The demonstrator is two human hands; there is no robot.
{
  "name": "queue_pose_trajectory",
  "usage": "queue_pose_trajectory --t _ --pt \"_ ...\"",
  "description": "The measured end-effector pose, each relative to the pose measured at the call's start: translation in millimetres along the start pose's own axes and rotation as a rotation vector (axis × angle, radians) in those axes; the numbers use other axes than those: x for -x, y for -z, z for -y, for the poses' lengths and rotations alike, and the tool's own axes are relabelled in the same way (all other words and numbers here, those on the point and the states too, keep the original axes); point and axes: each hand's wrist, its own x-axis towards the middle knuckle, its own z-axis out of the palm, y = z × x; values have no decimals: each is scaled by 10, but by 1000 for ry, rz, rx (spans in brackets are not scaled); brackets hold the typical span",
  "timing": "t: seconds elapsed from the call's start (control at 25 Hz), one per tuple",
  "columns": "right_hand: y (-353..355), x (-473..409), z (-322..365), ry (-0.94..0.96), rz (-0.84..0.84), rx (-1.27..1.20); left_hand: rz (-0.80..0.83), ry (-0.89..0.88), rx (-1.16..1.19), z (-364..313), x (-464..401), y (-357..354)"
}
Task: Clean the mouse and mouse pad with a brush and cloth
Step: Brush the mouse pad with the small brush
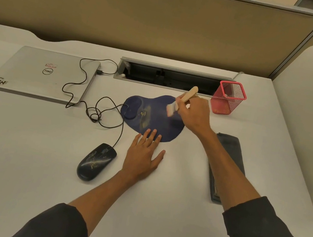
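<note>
Dark blue, rounded mouse pad [153,115] showing pale dusty smears, right hand [195,114] gripping wooden-handled brush [181,101] over it, left hand [144,155] lying spread, fingertips touching its near edge, glossy black mouse [96,162] sitting just left.

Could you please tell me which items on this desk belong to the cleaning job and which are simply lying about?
Part of the job:
- brush, held in the right hand
- mouse pad, steadied by the left hand
- mouse
- folded cloth

Just lying about:
- closed laptop
- red mesh pen holder
</note>
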Motion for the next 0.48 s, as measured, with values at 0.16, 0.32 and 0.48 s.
queue_pose_trajectory --t 0.16,0.32,0.48 --pt "-59 171 -32 78 128 194 -4 -2 -1 -7 4 10" --pt "-68 104 60 126 122 97 -9 1 1 -5 2 -5" --pt "-5 113 37 173 107 289 -13 4 5 -14 13 5"
